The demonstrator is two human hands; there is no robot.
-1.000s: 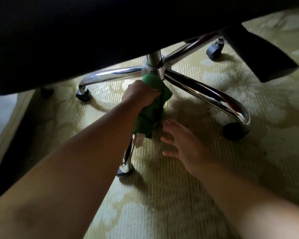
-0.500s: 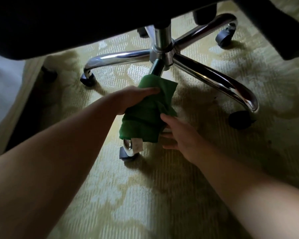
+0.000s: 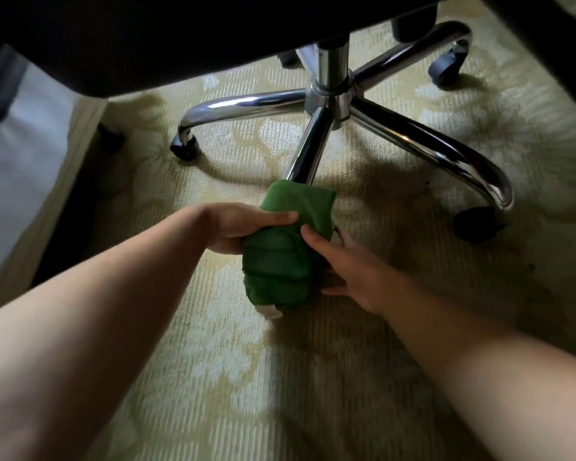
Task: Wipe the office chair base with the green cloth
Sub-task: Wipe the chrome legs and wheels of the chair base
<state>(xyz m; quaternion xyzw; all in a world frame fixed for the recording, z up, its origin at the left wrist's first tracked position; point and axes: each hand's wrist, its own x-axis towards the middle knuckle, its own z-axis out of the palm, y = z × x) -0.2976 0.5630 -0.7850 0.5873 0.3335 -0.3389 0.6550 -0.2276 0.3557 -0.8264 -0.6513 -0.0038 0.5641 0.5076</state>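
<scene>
I've slid the green cloth from the chrome hub out to the near leg's castor end; left hand fingers clamp it around the leg, right hand now presses its other side, so this leg looks nearly done

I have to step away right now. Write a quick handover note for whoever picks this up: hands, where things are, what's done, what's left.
Left hand: closed on the green cloth, thumb on top.
Right hand: fingers pressed on the cloth's other side.
Cloth: wrapped around the outer end of the near chrome leg of the chair base, hiding that leg's caster; a white tag sticks out at its near end.
Done: cannot be judged from this view; the bare upper part of this leg shines.
Left: finish this leg end and caster, then the left leg, right leg, far legs and centre hub.
</scene>
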